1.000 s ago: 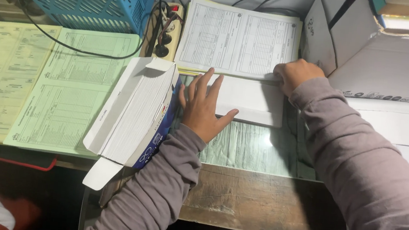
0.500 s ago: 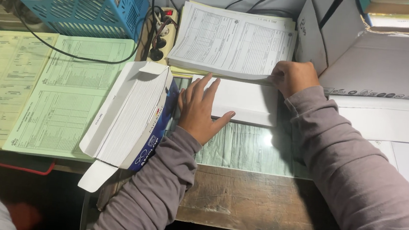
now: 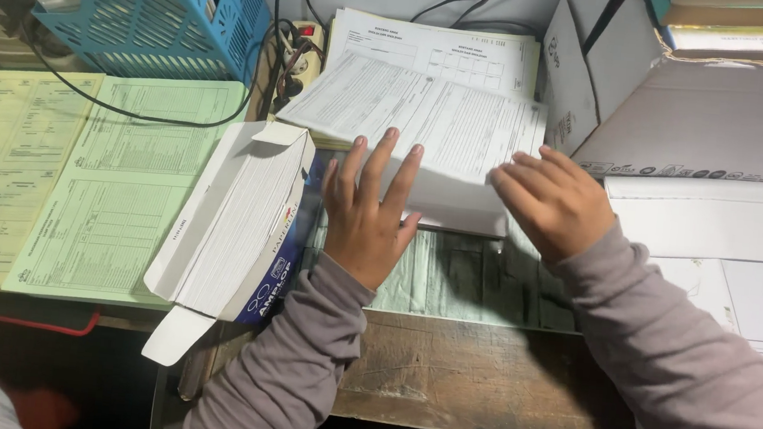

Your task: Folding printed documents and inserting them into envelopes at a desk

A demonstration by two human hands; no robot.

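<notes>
Left hand (image 3: 367, 206): lay flat, fingers spread, pressing white envelope (image 3: 457, 208).
Right hand (image 3: 554, 201): open, sliding printed sheet (image 3: 419, 116) over envelope.
Advice: best kept square, edges aligned.

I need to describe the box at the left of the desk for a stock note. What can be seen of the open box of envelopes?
The open box of envelopes is a long white cardboard carton with a blue printed side, lying slantwise on the desk beside the left hand. Its lid flap is folded back to the left and an end flap hangs open toward the desk edge. It looks packed full with a tight row of white envelopes standing on edge. Its left side overlaps the green form; whether the hand touches it cannot be told.
</notes>
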